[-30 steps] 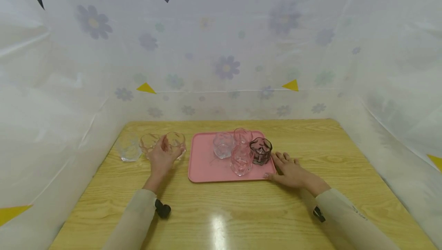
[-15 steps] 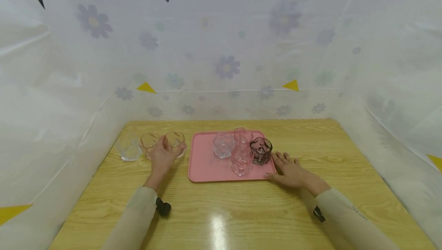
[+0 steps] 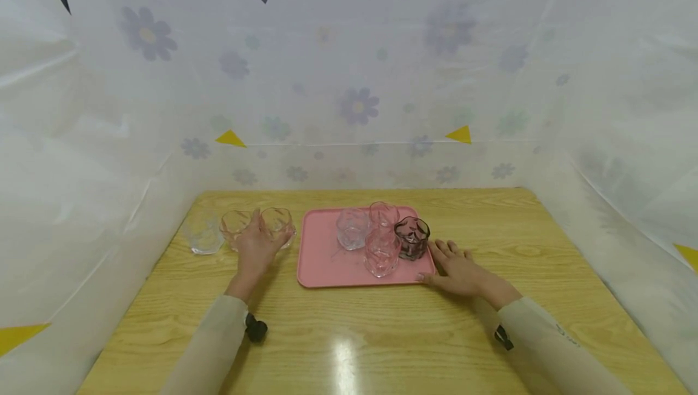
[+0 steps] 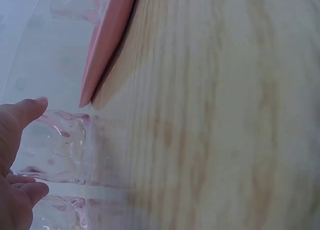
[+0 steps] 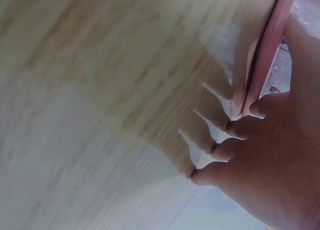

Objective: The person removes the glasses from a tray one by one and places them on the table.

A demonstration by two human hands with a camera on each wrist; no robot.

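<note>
My left hand point(image 3: 256, 246) is around a pale pink glass point(image 3: 278, 228) standing on the table left of the tray. In the left wrist view, the thumb point(image 4: 31, 110) lies beside one side of this glass and the fingers beside the other, spread slightly wider than it. A second pale pink glass point(image 3: 234, 225) stands just behind those fingers, partly hidden. Farther left is a clear glass point(image 3: 204, 234). My right hand point(image 3: 460, 271) rests with spread fingers at the right edge of the pink tray point(image 3: 319, 271), its thumb on the tray's rim and fingertips on the table.
On the tray stand a clear glass point(image 3: 351, 230), a dark purple glass point(image 3: 412, 240), a pink glass point(image 3: 382, 255) at the front and another pink glass point(image 3: 384, 213) behind, close together. The wooden table point(image 3: 349, 334) meets a flower-patterned white sheet point(image 3: 349, 80) behind.
The pale pink glass at my left hand shifted slightly right, toward the tray. Since then the left fingers have eased a little away from it. The right hand has stayed still.
</note>
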